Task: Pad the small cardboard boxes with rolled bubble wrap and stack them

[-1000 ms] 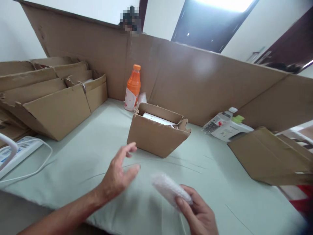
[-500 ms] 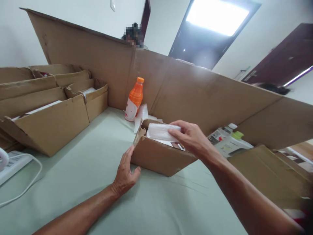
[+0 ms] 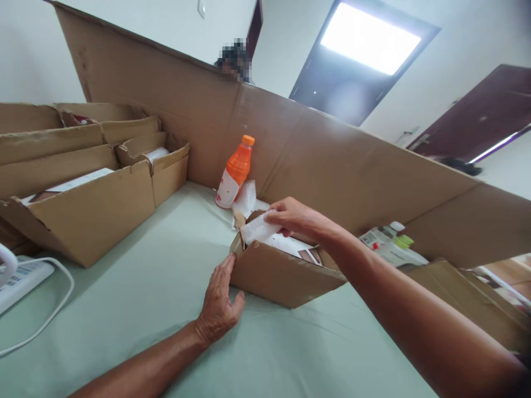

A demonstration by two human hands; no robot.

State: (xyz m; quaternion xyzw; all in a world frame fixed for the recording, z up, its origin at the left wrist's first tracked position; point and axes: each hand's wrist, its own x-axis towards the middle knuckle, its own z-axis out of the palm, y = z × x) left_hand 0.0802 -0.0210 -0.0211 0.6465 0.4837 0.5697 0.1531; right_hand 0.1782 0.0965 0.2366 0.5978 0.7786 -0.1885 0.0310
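A small open cardboard box (image 3: 286, 277) stands on the pale green tabletop in front of me. Inside it lies a white printed box (image 3: 290, 245), partly hidden by the front wall. My right hand (image 3: 288, 217) grips a piece of white bubble wrap (image 3: 258, 228) at the box's left end, fingers closed round its right edge. Against the box's near left corner rests my left hand (image 3: 219, 301), fingers stretched and thumb apart, holding nothing. Just behind the box is another crumpled piece of bubble wrap (image 3: 247, 199), beside an orange bottle (image 3: 236, 172).
Larger cardboard boxes (image 3: 99, 218) line the left side. A tall cardboard panel (image 3: 332, 166) runs across the back, with a person's head (image 3: 234, 61) beyond it. Plastic bottles (image 3: 392, 246) and a brown box (image 3: 456, 298) sit at right; a white power strip (image 3: 25, 279) lies at left.
My right hand has moved left with the bubble wrap, tilting it into the box's left end and uncovering more of the white printed box. My left hand stays at the corner.
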